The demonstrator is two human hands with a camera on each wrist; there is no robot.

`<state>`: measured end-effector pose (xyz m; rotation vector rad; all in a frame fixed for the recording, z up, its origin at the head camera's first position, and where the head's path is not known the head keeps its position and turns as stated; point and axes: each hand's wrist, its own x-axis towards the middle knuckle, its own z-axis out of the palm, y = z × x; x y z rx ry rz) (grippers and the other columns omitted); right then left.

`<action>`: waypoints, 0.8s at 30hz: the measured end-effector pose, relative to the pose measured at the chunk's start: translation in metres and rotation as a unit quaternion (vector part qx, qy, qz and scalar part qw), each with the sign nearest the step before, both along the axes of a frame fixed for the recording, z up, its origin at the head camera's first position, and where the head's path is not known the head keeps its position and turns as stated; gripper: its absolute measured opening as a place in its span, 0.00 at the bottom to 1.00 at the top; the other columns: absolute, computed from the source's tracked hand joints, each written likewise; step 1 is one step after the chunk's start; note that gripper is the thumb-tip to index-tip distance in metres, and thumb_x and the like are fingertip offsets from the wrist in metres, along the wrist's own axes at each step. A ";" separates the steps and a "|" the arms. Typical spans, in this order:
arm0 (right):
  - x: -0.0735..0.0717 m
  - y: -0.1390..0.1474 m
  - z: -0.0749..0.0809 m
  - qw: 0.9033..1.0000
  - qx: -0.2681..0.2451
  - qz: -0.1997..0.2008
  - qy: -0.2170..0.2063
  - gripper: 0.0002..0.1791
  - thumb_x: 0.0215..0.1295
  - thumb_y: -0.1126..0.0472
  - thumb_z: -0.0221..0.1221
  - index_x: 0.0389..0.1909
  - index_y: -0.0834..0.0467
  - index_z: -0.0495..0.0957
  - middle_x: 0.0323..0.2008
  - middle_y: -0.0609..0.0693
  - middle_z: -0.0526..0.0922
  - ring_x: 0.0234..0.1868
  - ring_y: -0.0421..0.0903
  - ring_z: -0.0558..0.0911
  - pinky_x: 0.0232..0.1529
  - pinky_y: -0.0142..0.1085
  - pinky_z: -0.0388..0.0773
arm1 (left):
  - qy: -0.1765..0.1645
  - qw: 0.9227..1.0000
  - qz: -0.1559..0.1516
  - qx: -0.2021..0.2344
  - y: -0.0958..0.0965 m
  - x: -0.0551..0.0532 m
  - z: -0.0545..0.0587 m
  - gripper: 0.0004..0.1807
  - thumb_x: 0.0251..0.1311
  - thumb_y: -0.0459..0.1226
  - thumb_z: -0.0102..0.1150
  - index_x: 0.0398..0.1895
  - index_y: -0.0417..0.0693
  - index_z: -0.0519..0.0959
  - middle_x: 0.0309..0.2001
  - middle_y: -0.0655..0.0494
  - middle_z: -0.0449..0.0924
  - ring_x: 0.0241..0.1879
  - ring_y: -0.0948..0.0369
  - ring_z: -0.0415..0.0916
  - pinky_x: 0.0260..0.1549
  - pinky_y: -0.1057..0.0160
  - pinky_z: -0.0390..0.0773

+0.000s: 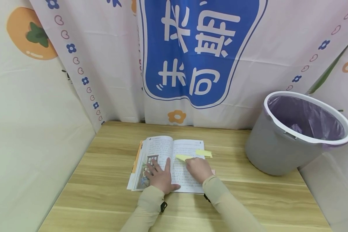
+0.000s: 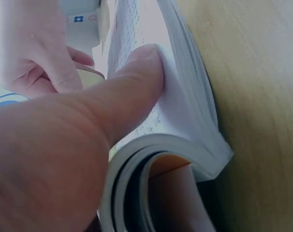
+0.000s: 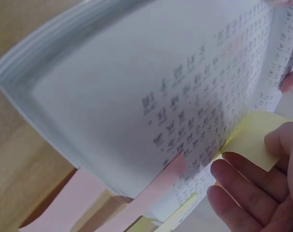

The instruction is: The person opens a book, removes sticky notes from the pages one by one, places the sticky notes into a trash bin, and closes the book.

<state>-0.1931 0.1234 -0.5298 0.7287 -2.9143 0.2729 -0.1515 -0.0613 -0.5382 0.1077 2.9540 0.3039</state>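
An open book (image 1: 188,184) lies on the table, its left page carrying a picture and both pages printed with text. My left hand (image 1: 162,179) rests spread over the left page, its thumb (image 2: 139,79) reaching across the fold onto the right page. Over the right page, my right hand (image 1: 199,169) pinches a yellow sticky note (image 3: 253,140) between thumb and fingers. The note's far end meets the page near the fold. More yellow tabs (image 1: 204,153) and a pink tab (image 3: 153,193) stick out from the book's right edge.
A grey trash bin (image 1: 268,145) with a white rim and a dark liner stands at the right of the wooden table (image 1: 104,183). Printed curtains (image 1: 116,80) hang behind and at both sides of it.
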 end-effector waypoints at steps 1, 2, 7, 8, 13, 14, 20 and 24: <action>0.000 0.001 0.001 1.000 -0.005 -0.003 -0.002 0.11 0.69 0.62 0.58 0.25 0.52 0.79 0.20 0.44 0.81 0.17 0.36 0.72 0.21 0.30 0.75 | -0.001 1.000 0.001 -0.003 0.000 0.000 0.000 0.70 0.37 0.69 0.71 0.80 0.53 0.46 0.70 0.14 0.35 0.67 0.19 0.36 0.57 0.21 0.52; 0.000 0.002 0.002 1.000 -0.007 -0.005 -0.001 0.11 0.69 0.62 0.58 0.26 0.52 0.80 0.21 0.44 0.82 0.18 0.35 0.73 0.21 0.29 0.75 | -0.001 1.000 0.001 -0.004 0.001 0.000 0.000 0.70 0.36 0.70 0.71 0.80 0.53 0.46 0.70 0.14 0.35 0.67 0.19 0.36 0.57 0.21 0.52; -0.001 0.005 0.004 1.000 -0.012 -0.009 0.005 0.08 0.71 0.61 0.58 0.32 0.53 0.83 0.25 0.45 0.86 0.19 0.34 0.75 0.21 0.26 0.75 | 0.005 1.000 0.003 -0.013 0.004 0.002 0.003 0.70 0.36 0.69 0.72 0.80 0.52 0.48 0.70 0.15 0.37 0.67 0.20 0.37 0.58 0.22 0.54; -0.001 0.006 0.005 1.000 -0.013 -0.010 0.007 0.08 0.71 0.61 0.58 0.32 0.54 0.83 0.25 0.46 0.85 0.19 0.34 0.75 0.21 0.26 0.75 | 0.007 1.000 0.003 -0.015 0.005 0.003 0.004 0.70 0.36 0.69 0.72 0.80 0.52 0.48 0.70 0.15 0.37 0.67 0.20 0.38 0.58 0.22 0.54; -0.002 0.009 0.008 0.999 -0.015 -0.010 0.026 0.10 0.72 0.62 0.57 0.28 0.54 0.79 0.20 0.44 0.81 0.15 0.34 0.71 0.17 0.24 0.70 | 0.021 0.999 -0.006 -0.031 0.008 0.004 0.007 0.69 0.35 0.69 0.72 0.79 0.52 0.51 0.73 0.22 0.37 0.67 0.19 0.39 0.57 0.22 0.56; -0.002 0.009 0.009 0.999 -0.019 -0.010 0.032 0.10 0.71 0.62 0.57 0.28 0.54 0.79 0.19 0.44 0.81 0.15 0.34 0.71 0.16 0.24 0.70 | 0.022 0.999 -0.010 -0.034 0.008 0.004 0.007 0.67 0.36 0.69 0.72 0.79 0.53 0.53 0.74 0.24 0.36 0.66 0.19 0.40 0.56 0.21 0.56; -0.002 0.014 0.012 0.998 -0.057 -0.020 0.026 0.08 0.72 0.64 0.56 0.40 0.57 0.84 0.22 0.47 0.83 0.18 0.38 0.76 0.22 0.29 0.78 | 0.023 0.999 -0.022 -0.027 0.007 0.005 0.007 0.55 0.38 0.67 0.72 0.73 0.62 0.66 0.77 0.30 0.33 0.66 0.18 0.39 0.55 0.20 0.55; -0.002 0.017 0.016 0.994 -0.094 -0.046 -0.005 0.12 0.74 0.62 0.54 0.50 0.59 0.84 0.32 0.53 0.88 0.28 0.45 0.86 0.36 0.37 0.85 | 0.022 0.999 -0.023 -0.020 0.007 0.006 0.006 0.52 0.38 0.66 0.72 0.72 0.67 0.68 0.77 0.31 0.32 0.66 0.18 0.38 0.56 0.20 0.54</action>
